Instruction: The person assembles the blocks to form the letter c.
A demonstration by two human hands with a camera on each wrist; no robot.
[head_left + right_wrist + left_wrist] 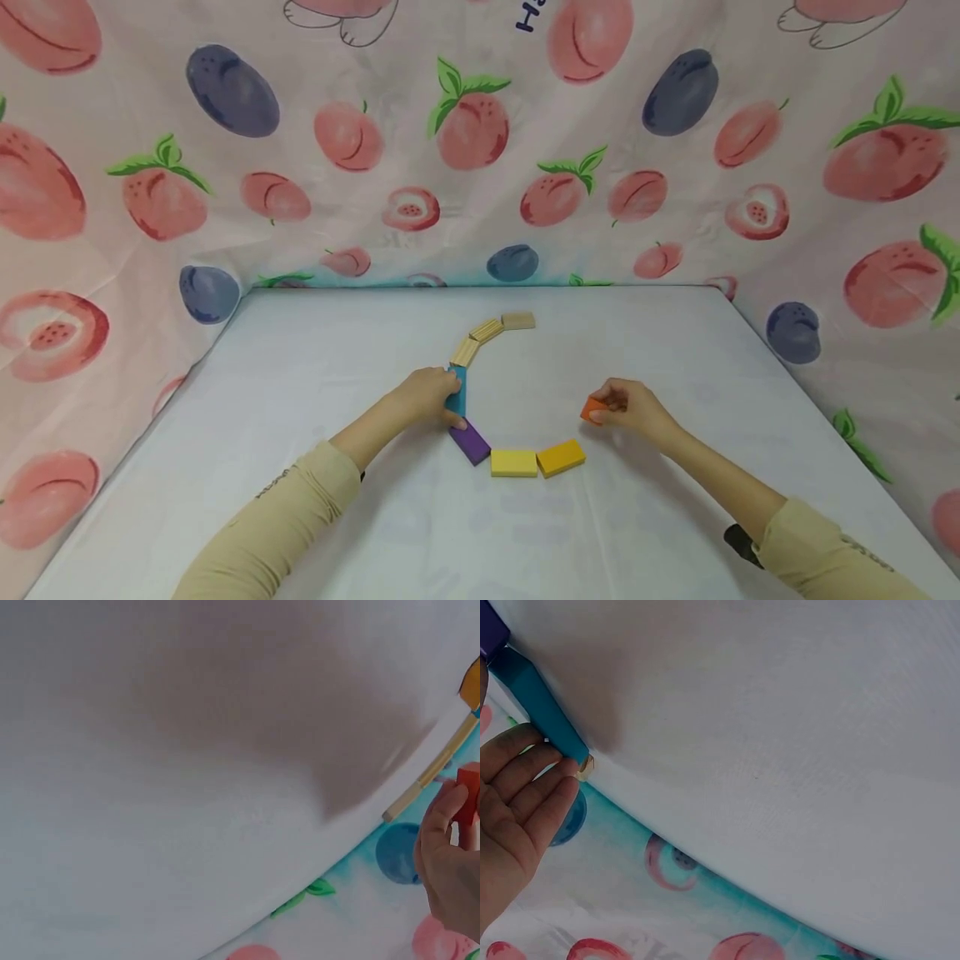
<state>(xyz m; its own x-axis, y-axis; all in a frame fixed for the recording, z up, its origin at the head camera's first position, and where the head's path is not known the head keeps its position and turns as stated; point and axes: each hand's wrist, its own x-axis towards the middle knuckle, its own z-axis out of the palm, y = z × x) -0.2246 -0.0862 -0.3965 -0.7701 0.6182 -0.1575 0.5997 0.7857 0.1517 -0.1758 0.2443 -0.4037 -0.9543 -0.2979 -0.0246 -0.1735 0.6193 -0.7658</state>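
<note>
An orange block [593, 410] is pinched between the thumb and fingers of my right hand [628, 408], held above the table; the right wrist view shows part of this orange block [466, 793] at its edge. My left hand [429, 395] lies beside the blue block [458, 390], its rather straight fingers touching the outer side. The left thumb reaches the near end, by the purple block [470, 442]. From there a yellow block [513, 463] and an amber block [561, 458] continue the curved row. Three plain wooden blocks [486, 331] curve away beyond the blue one.
The blocks stand on a white-covered table [337, 333]. A fruit-printed cloth [480, 217] hangs behind it and along both sides. A small black object [742, 546] shows under the right sleeve.
</note>
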